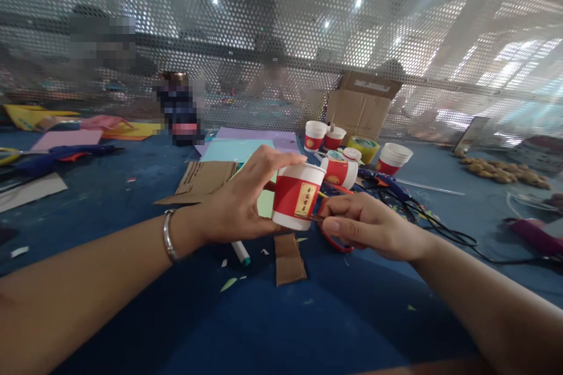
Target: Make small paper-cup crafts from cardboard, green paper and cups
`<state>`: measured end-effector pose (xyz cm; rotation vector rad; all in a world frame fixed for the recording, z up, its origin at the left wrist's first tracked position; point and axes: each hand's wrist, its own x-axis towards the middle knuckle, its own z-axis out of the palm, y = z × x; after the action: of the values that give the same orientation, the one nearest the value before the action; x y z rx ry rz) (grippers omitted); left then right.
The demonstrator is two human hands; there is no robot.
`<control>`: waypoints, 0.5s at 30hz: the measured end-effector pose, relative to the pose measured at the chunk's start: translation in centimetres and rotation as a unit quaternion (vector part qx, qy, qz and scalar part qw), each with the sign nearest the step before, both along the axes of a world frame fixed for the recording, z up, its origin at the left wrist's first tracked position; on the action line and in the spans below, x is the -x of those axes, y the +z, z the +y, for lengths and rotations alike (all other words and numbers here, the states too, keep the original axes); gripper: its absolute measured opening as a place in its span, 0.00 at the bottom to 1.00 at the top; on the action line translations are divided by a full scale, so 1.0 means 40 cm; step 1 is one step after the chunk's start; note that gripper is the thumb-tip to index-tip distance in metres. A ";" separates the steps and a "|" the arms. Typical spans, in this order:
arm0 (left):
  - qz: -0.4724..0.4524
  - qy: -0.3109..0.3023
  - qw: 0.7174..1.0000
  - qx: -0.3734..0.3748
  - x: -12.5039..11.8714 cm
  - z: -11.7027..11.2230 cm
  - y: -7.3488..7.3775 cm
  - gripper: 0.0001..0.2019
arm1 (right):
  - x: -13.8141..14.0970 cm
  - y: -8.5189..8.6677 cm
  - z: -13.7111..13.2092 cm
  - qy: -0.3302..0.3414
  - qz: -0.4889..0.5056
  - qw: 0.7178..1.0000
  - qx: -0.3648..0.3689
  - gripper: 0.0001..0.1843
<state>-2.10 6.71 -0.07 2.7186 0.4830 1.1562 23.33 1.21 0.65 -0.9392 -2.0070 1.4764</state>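
Observation:
In the head view my left hand (241, 199) grips a red and white paper cup (288, 193), thumb below and fingers over the rim. The cup is tilted slightly, and its yellow label with dark characters faces me. My right hand (373, 225) is closed around red-handled scissors (336, 243). Their thin blade meets the lower part of the cup near the label; whether it has pierced the wall I cannot tell. Below the cup lies a small piece of brown cardboard (289, 261), with a white marker (241, 253) with a green end beside it.
Behind the cup are another paper cup lying on its side (341, 171), upright cups (394, 158), yellow tape (363, 148) and a cardboard box (360, 105). A blue glue gun (391, 184) trails a black cord at right. Coloured paper (240, 146) and cardboard (206, 179) lie left.

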 end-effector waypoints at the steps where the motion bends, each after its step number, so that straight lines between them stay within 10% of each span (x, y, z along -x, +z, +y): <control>1: 0.003 0.002 1.000 -0.010 0.000 0.001 0.001 0.43 | 0.001 0.000 0.000 0.000 -0.003 1.000 -0.004 0.23; 15: 0.007 0.008 0.999 -0.030 0.002 0.010 -0.005 0.42 | 0.000 -0.013 0.002 -0.001 -0.004 0.999 -0.038 0.20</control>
<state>-2.17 7.12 -0.26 2.7811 0.4802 1.1754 23.31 1.29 0.12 -0.9161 -2.0530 1.3869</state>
